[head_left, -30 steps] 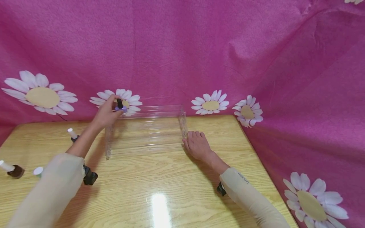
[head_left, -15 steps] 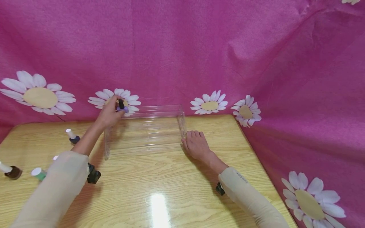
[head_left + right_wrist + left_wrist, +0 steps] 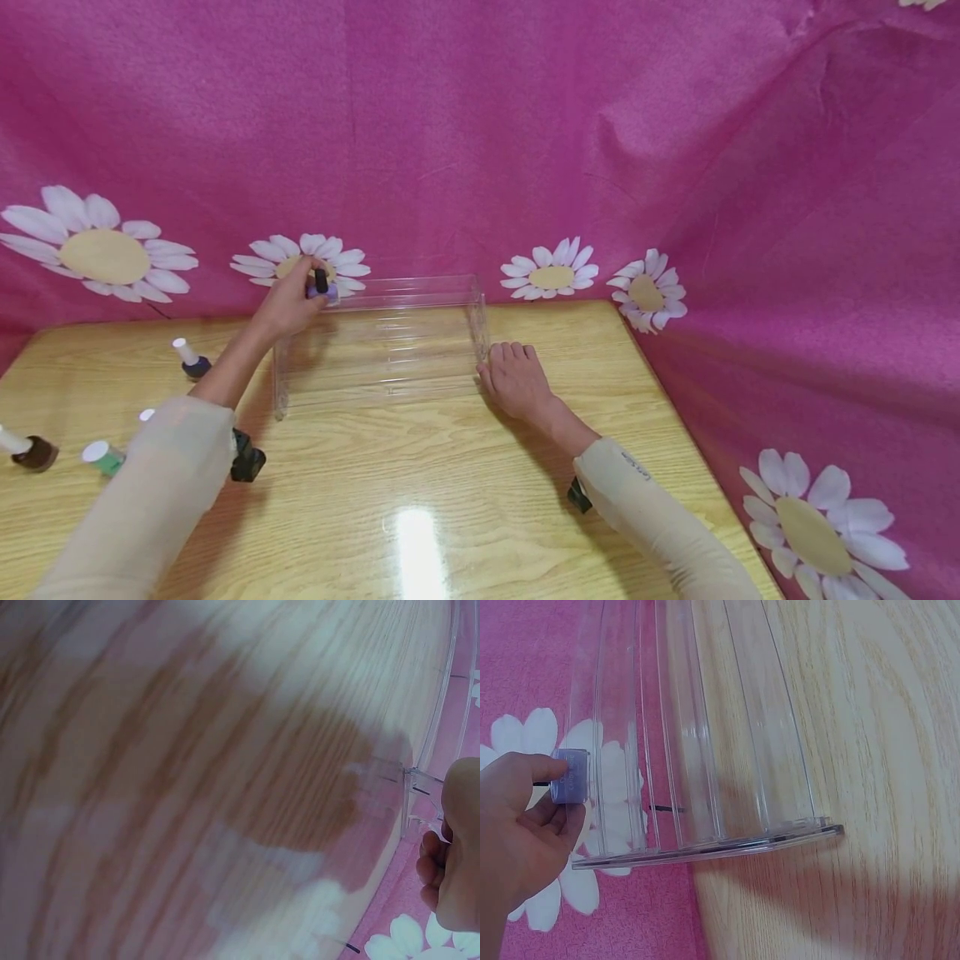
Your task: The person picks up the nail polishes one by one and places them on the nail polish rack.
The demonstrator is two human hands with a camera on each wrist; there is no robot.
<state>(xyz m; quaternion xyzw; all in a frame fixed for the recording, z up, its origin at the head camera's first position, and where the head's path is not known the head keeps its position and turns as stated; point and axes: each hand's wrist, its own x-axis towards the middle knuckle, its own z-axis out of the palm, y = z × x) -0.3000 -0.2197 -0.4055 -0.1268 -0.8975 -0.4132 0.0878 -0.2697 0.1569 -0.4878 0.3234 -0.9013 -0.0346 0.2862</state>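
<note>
Rack [image 3: 482,325] on table [image 3: 337,500], bottles [image 3: 197,367] left, cloth [image 3: 450,125] behind

Near the table's [image 3: 360,475] left edge, the brown bottle's [image 3: 37,455] cap is cut off by the picture's side. The left sleeve [image 3: 150,492] covers part of the green bottle [image 3: 112,462] and all but the top of a white cap [image 3: 146,414]. By the table's back edge, the left hand [image 3: 288,302] hides the rack's [image 3: 480,321] upper left corner; lettering on the purple bottle [image 3: 571,776] is too faint to read. The right wrist view crops the right hand [image 3: 463,855], its grip unclear.
</note>
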